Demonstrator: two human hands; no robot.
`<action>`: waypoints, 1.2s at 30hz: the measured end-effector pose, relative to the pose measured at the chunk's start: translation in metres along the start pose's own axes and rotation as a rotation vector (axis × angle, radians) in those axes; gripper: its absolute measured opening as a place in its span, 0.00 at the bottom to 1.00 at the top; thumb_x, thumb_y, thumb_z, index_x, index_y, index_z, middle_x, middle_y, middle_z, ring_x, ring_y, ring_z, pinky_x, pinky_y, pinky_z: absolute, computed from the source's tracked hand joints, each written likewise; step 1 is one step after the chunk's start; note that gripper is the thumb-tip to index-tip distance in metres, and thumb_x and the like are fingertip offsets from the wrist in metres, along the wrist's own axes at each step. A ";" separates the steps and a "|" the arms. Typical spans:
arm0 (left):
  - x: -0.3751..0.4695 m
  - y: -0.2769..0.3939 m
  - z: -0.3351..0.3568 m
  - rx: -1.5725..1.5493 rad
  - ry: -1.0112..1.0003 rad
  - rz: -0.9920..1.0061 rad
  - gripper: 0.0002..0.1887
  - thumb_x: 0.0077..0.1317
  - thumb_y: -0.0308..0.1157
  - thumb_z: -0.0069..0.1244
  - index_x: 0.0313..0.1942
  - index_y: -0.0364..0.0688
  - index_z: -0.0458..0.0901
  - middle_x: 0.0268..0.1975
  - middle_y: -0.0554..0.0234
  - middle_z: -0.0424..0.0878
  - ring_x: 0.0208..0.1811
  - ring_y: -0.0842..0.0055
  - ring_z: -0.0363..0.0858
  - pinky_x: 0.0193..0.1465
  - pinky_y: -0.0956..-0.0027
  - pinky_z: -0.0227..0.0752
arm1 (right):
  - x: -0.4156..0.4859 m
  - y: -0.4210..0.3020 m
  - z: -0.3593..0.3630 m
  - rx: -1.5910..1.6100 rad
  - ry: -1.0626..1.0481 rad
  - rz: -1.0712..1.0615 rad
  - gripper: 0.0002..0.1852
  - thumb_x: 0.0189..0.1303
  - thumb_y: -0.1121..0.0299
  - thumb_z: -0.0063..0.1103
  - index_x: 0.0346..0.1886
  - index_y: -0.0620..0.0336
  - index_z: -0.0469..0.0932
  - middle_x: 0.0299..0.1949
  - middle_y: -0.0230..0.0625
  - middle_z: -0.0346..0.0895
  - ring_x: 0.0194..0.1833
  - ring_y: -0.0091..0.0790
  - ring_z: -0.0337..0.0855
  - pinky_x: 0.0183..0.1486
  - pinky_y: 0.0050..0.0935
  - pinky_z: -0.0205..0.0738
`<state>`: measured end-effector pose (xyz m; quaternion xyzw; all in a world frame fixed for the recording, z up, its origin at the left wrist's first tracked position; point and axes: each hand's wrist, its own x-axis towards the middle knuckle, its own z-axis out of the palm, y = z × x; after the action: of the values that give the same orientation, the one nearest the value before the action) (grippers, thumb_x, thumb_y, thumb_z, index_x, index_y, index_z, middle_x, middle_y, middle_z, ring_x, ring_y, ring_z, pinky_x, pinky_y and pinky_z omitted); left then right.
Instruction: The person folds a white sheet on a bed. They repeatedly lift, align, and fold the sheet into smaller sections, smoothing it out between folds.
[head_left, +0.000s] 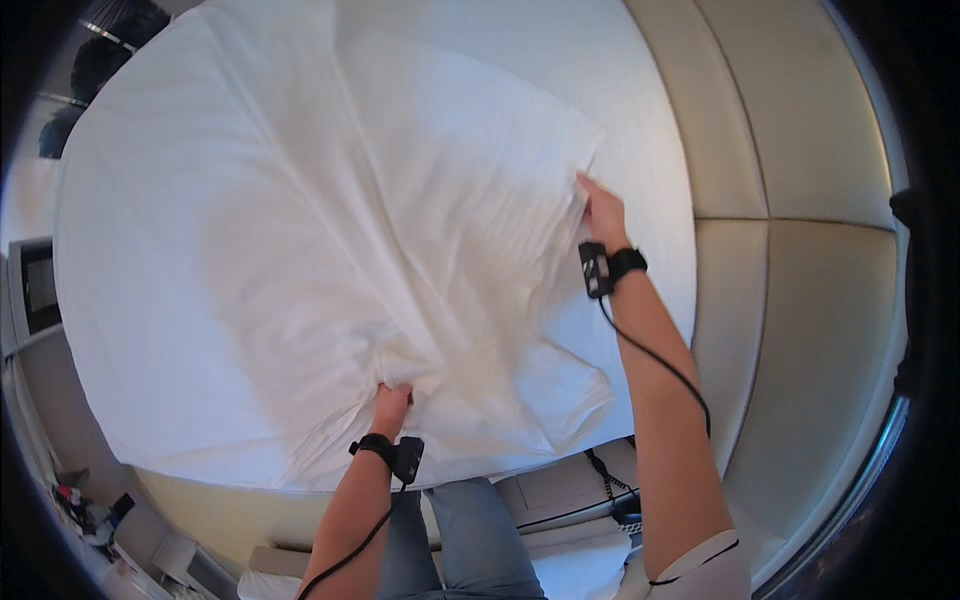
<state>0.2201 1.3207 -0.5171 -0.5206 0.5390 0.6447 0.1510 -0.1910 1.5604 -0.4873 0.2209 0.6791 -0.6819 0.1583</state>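
Observation:
A white bed sheet lies rumpled over a mattress, with long folds running across its middle. My left hand, near the mattress's front edge, is closed on a bunched part of the cloth. Farther off and to the right, my right hand grips the sheet's edge, and creases run from it to the left. A loose corner or fold of the cloth lies between my hands, close to the near edge. Each wrist carries a black strap with a small cabled device.
A padded beige headboard borders the bed on the right. Below the near edge stand a grey nightstand with a coiled black cord and white cloth. Dark rounded objects are at the far left.

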 end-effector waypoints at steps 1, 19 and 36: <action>0.002 -0.003 0.003 -0.093 -0.014 -0.050 0.10 0.51 0.27 0.47 0.35 0.34 0.72 0.26 0.62 0.77 0.24 0.74 0.73 0.27 0.69 0.66 | 0.013 -0.004 0.013 -0.074 -0.005 -0.080 0.15 0.52 0.59 0.67 0.30 0.63 0.79 0.27 0.32 0.76 0.26 0.26 0.75 0.30 0.27 0.69; -0.214 0.101 -0.065 -0.127 0.021 0.471 0.14 0.62 0.18 0.40 0.44 0.37 0.80 0.34 0.62 0.81 0.27 0.86 0.69 0.30 0.80 0.62 | -0.333 0.009 0.064 -0.431 -0.577 -0.287 0.08 0.60 0.73 0.57 0.41 0.66 0.76 0.30 0.36 0.75 0.31 0.26 0.73 0.34 0.26 0.68; -0.217 0.153 -0.086 0.295 -0.272 0.663 0.09 0.61 0.21 0.43 0.40 0.35 0.78 0.31 0.67 0.79 0.31 0.85 0.72 0.34 0.80 0.67 | -0.455 -0.004 0.071 -0.663 -0.540 -0.821 0.08 0.51 0.78 0.58 0.36 0.67 0.78 0.36 0.42 0.76 0.36 0.41 0.75 0.38 0.34 0.69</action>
<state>0.2377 1.2703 -0.2437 -0.2008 0.7399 0.6373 0.0778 0.1888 1.4517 -0.2503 -0.3026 0.8213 -0.4711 0.1093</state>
